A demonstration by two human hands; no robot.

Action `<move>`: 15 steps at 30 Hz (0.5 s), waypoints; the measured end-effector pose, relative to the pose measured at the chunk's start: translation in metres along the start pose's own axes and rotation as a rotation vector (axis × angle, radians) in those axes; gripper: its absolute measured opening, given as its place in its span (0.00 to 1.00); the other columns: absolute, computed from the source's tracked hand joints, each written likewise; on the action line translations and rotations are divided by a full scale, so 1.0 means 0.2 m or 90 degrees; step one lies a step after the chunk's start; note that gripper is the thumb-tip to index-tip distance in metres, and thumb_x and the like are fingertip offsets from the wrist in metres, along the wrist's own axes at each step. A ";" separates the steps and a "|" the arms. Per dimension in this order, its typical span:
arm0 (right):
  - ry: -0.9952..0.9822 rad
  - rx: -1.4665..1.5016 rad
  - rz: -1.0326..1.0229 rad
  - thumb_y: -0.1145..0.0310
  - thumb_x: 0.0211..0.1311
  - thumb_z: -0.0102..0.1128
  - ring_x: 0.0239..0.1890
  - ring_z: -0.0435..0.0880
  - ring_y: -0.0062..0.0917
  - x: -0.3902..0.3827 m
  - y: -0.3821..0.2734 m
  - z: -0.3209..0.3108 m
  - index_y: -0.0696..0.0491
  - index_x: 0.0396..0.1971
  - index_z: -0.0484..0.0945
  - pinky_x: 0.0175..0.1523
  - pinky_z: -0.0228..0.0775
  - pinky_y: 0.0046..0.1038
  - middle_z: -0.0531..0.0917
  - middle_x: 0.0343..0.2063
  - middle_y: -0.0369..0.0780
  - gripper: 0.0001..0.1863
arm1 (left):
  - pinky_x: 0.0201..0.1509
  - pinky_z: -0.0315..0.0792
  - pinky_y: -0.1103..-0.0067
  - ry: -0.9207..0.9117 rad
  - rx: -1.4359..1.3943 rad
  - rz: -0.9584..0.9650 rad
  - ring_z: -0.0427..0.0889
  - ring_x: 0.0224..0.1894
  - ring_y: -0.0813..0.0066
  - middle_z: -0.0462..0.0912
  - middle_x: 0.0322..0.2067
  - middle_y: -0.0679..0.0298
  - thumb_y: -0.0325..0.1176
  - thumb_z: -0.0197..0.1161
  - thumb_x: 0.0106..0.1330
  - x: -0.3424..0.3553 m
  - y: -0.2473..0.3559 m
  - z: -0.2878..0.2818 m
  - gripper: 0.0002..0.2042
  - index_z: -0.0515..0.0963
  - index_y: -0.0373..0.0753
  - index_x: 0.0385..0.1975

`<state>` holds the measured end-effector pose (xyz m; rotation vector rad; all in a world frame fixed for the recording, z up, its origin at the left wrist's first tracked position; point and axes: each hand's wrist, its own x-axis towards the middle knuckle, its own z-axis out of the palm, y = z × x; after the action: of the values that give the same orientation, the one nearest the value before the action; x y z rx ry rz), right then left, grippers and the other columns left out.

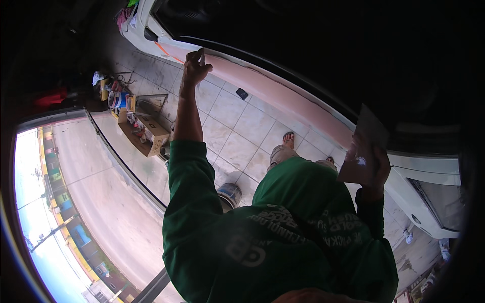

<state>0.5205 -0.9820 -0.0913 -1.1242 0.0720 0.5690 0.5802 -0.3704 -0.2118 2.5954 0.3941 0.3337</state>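
My left arm reaches far forward, and my left hand (pixel 195 69) is closed in a pinch at the side of a white car. Between thumb and fingers shows a small pale flat piece (pixel 202 57); its exact kind is too small to tell. The hand is right by the pinkish coated lower panel (pixel 262 88) of the car, under a dark open window or door gap. At the right, my right hand (pixel 381 169) grips the edge of a thin, flat grey sheet (pixel 362 146), held tilted near the car. A shiny patch shows on the sheet's face.
Orange tape (pixel 166 52) runs along the panel beyond my left hand. A dark square piece (pixel 242 93) lies on the tiled floor (pixel 222 121). At left stand an open cardboard box (pixel 154 132) and a blue-and-white bucket (pixel 116 99). Another bucket (pixel 230 194) is beside me.
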 end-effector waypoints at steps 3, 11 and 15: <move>-0.018 -0.012 0.016 0.44 0.64 0.47 0.45 0.81 0.33 0.01 0.00 -0.03 0.66 0.58 0.76 0.51 0.74 0.31 0.83 0.45 0.48 0.38 | 0.57 0.78 0.63 0.076 0.028 0.049 0.75 0.58 0.49 0.76 0.54 0.48 0.30 0.71 0.43 -0.05 0.09 0.10 0.36 0.77 0.42 0.61; -0.137 0.105 0.013 0.53 0.69 0.47 0.48 0.81 0.34 -0.02 -0.08 -0.21 0.68 0.62 0.69 0.55 0.73 0.34 0.80 0.51 0.50 0.34 | 0.64 0.71 0.56 0.151 0.028 0.021 0.73 0.57 0.45 0.80 0.49 0.46 0.29 0.69 0.43 -0.34 0.62 0.31 0.31 0.78 0.39 0.55; -0.241 0.162 0.043 0.53 0.68 0.48 0.50 0.81 0.36 -0.03 -0.12 -0.35 0.68 0.62 0.68 0.57 0.73 0.34 0.79 0.52 0.51 0.34 | 0.66 0.66 0.53 0.127 0.020 -0.029 0.73 0.57 0.45 0.79 0.48 0.46 0.28 0.64 0.44 -0.47 0.98 0.38 0.29 0.77 0.41 0.53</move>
<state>0.5418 -1.0521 -0.0999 -0.7560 -0.1430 0.8012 0.5575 -0.5989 -0.1943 2.5880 0.5304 0.5769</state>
